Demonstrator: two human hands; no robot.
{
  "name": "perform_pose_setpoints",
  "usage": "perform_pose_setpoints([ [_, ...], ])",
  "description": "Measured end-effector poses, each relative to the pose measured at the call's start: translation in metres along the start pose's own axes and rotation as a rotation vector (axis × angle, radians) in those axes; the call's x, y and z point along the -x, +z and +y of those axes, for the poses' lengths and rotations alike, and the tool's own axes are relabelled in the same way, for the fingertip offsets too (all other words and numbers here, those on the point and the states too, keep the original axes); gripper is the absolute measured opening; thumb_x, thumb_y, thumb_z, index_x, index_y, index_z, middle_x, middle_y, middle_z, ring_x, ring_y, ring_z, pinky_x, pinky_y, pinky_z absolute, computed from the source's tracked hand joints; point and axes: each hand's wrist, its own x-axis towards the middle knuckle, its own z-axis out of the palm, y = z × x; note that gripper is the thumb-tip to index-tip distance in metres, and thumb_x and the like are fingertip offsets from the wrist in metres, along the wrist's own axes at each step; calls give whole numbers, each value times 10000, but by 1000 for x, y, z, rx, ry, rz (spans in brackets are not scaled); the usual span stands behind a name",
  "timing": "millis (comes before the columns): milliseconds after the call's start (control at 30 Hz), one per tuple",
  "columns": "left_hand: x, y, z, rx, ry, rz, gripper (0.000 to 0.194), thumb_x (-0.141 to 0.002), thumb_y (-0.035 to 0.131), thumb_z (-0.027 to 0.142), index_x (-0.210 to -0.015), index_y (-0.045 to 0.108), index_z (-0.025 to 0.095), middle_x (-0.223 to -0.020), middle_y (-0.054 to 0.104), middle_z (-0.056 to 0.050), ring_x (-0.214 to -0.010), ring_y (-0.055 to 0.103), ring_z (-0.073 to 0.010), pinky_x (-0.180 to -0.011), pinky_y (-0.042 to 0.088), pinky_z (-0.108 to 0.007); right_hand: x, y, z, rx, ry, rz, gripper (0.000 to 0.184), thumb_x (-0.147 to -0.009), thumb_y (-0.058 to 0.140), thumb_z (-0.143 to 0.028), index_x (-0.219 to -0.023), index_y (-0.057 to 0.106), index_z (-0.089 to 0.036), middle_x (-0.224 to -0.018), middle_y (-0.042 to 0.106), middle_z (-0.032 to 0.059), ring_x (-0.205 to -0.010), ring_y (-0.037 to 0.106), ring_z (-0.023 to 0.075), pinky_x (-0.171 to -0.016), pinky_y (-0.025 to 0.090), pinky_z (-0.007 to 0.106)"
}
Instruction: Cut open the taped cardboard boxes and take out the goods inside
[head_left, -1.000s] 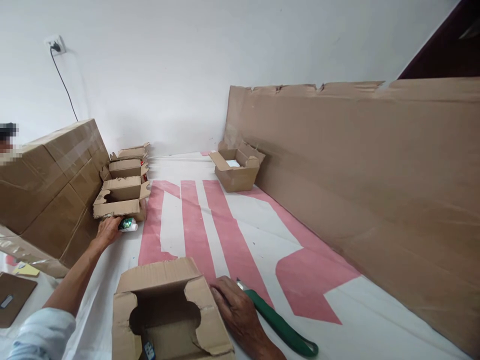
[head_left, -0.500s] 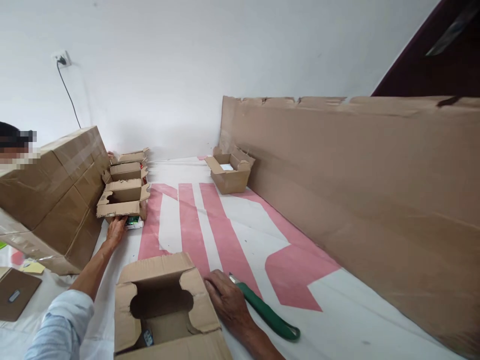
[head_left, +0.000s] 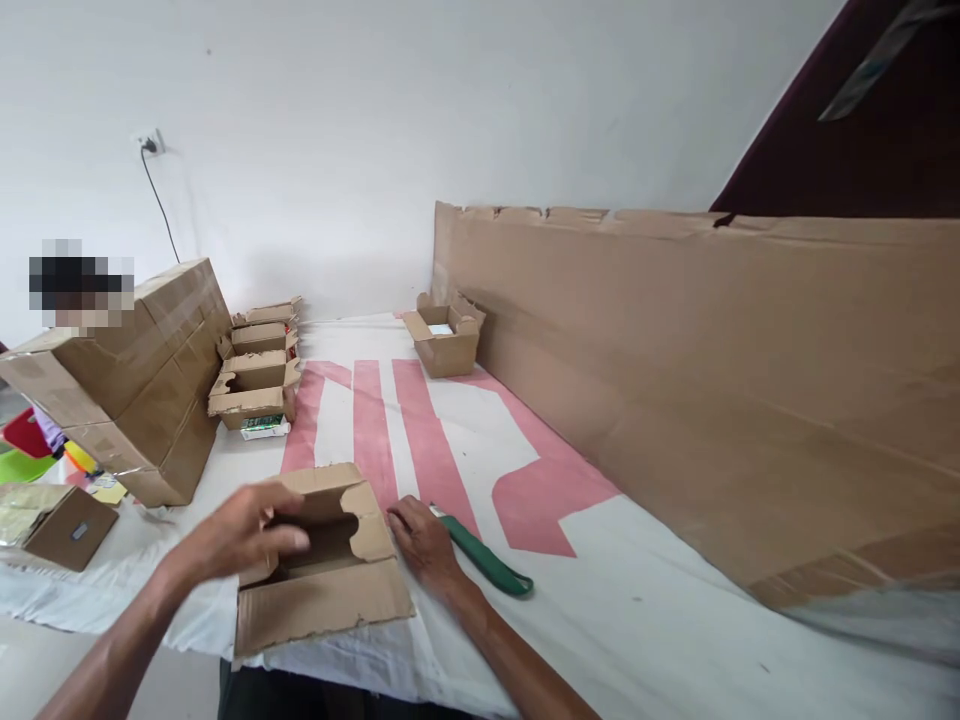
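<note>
An open small cardboard box (head_left: 322, 590) with torn flaps lies on the white and pink sheet in front of me. My left hand (head_left: 244, 532) hovers over its left flap, blurred by motion, fingers curled. My right hand (head_left: 421, 540) rests flat on the sheet just right of the box, fingers spread, holding nothing. A green-handled cutter (head_left: 484, 560) lies beside that hand, touching its outer edge. A green and white tube (head_left: 264, 428) lies by the nearest of the stacked small boxes (head_left: 255, 385) at the far left.
A large taped carton (head_left: 127, 385) stands at the left, a person's blurred head behind it. A tall cardboard sheet (head_left: 712, 380) leans along the right. Another open small box (head_left: 444, 340) sits at the back. A small brown box (head_left: 64, 520) lies at left.
My left hand let go of the green and white tube by the stacked boxes and came back to the near box. The camera pulled back; the right hand stayed put.
</note>
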Motion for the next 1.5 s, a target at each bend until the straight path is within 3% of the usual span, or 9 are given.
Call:
perform_pose_setpoints([
  [100,48,43,20,-97,-20,-113,641,-748,895,496,-1360,741,386,-1338,775,-91,-1214,714,-378,-1000,553,-419,0,1,0,-2,8,1,282,-1036,487,-208,-811,657,-221,-811,660,40,-779,626,205,-710,410,316],
  [167,60,62,20,-183,-67,-159,501,-779,851,390,-1266,732,368,-1236,790,-96,-1134,735,-362,-952,547,-413,0,1,-1,-2,10,4,277,-1028,492,-201,-814,666,-218,-812,660,46,-782,626,210,-713,408,318],
  [233,57,65,15,-286,-108,-164,322,-819,766,274,-1129,707,338,-1095,793,-90,-1019,754,-334,-868,538,-388,0,0,-2,-5,10,5,278,-1027,492,-201,-814,670,-219,-814,659,49,-787,629,214,-720,412,320],
  [333,33,41,0,-473,-178,-87,199,-840,689,176,-989,663,304,-1010,782,-79,-971,757,-312,-816,514,-355,0,-2,-4,-17,9,2,271,-1031,488,-205,-833,674,-220,-832,663,47,-800,638,212,-738,426,316],
  [533,-29,-38,-48,-635,-282,50,193,-857,648,112,-974,670,265,-1082,772,-88,-1085,727,-307,-907,498,-348,-1,-4,-8,-39,25,1,259,-1025,491,-211,-821,650,-222,-835,666,44,-809,635,207,-759,436,308],
  [667,-58,-61,-78,-699,-332,80,188,-846,652,116,-958,699,260,-1042,776,-82,-1038,732,-309,-880,501,-346,-2,-5,-9,-40,37,-6,286,-1037,468,-213,-811,642,-225,-836,660,40,-807,632,203,-754,428,310],
  [1067,-84,-64,-117,-848,-369,105,302,-894,585,166,-1148,741,216,-1164,783,-122,-1153,706,-331,-956,491,-408,0,-7,-7,-53,57,-33,330,-1080,471,-218,-826,680,-205,-864,645,56,-830,606,217,-768,421,351],
  [1333,-72,-46,-112,-890,-373,157,259,-928,565,152,-1127,727,188,-1166,763,-180,-1202,703,-368,-1033,482,-482,1,-3,-6,-24,19,-1,252,-1029,508,-157,-832,657,-207,-840,638,31,-808,598,206,-750,409,329],
  [1500,-60,-38,-109,-875,-345,211,393,-908,576,131,-1276,699,194,-1258,736,-193,-1275,664,-382,-1085,481,-526,4,-2,-6,13,-1,4,249,-1014,504,-141,-818,641,-209,-836,630,35,-810,588,211,-755,397,330],
])
